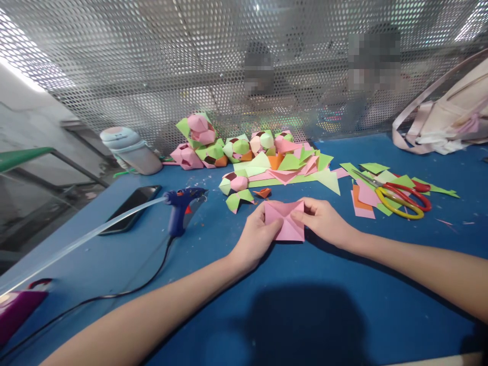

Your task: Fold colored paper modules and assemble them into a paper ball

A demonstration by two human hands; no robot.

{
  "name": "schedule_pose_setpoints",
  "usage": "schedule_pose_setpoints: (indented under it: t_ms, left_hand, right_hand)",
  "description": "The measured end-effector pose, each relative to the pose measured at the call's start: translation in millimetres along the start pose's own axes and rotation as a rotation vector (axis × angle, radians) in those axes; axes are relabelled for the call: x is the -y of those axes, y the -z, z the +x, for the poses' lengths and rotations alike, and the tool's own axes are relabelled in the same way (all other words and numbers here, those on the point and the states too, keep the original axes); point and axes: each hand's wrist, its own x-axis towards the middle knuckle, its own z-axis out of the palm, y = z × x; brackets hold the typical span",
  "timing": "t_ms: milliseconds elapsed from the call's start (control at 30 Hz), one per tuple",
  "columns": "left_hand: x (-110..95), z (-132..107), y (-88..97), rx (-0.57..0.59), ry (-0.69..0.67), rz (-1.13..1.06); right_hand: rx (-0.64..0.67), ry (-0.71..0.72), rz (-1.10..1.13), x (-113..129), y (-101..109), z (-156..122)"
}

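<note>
Glue gun [177, 216]: left of the left hand, well apart; nozzle towards the hands' side, grip towards the person, presumably parked for easy reach.
Folded paper balls [239, 147]: beyond the left hand, gathered along the perforated screen [213, 61], apparently kept out of the way.
Left hand [253, 234]: gripping the pink paper's left side, thumb on its face, other fingers largely hidden; seemingly steadying it.
Pink paper [288, 234]: between both hands; near square, no clear long axis; one straight edge faces the person, creases running from corners towards the middle.
Right hand [324, 218]: pinching the far right corner area, thumb on the face, probably keeping the folds controlled.
Scissors [381, 187]: right of the right hand, lying on paper scraps [366, 195]; blades point away and leftward, handles rightward.
</note>
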Motion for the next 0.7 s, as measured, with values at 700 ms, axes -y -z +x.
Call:
schedule_pose_setpoints:
  t_ms: [700]
  left_hand:
    - [-1.2,-2.1,-0.1,-0.009,-0.036,0.091]
  right_hand:
    - [-0.008,-0.029,0.015,5.0,-1.1,-3.0]
